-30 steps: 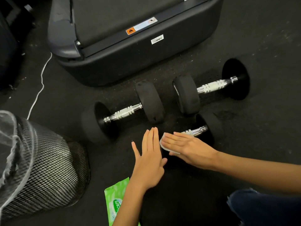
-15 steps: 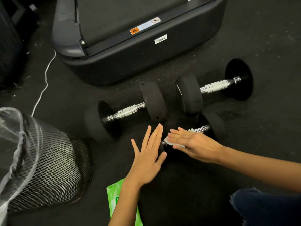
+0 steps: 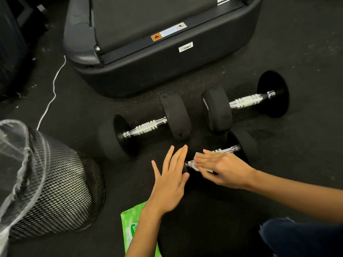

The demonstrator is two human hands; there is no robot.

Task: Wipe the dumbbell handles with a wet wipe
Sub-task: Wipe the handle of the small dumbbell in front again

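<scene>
At the far left a black mesh bin with a clear plastic liner lies tipped on the dark floor, and a white cable runs past it toward the treadmill base at the top. Low in the middle, a green wet-wipe packet shows beside the left forearm.

The left hand is open, fingers straight and slightly spread, the thumb out to the side. It rests palm down over the near weight of the closest dumbbell, which it largely hides; how firmly it presses cannot be told.

Beyond it lies the left dumbbell, its chrome handle bare, and further right the far dumbbell, also untouched.

The right hand lies over the closest dumbbell's handle with its fingers flat and together, pressing a white wet wipe onto the bar. The wipe peeks out under the fingertips at the handle's left end; the right end of the bar shows bare chrome. A knee in dark jeans fills the lower right corner.

Against the frame a second ago, the right hand has slid rightward along the bar, uncovering the chrome tip at the left end, while the left hand has kept its place on the weight with its fingers fanned a little wider.
</scene>
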